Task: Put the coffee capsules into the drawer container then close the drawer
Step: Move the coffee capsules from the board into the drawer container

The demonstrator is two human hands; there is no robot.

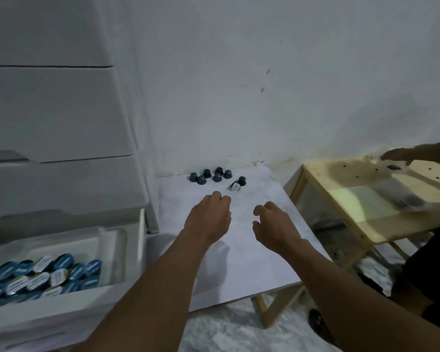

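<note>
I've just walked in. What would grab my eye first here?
Two bare hands, the left hand and the right hand, hover empty over a white table, short of a cluster of dark coffee capsules by the wall. At lower left an open drawer holds a heap of blue and white capsule lids.

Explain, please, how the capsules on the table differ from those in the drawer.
Number: the table capsules are few; the drawer capsules are many. Pose: table capsules mostly stand lid down, dark bodies showing; drawer capsules lie piled, blue and white lids showing. Both look like the same kind of capsule.
</note>
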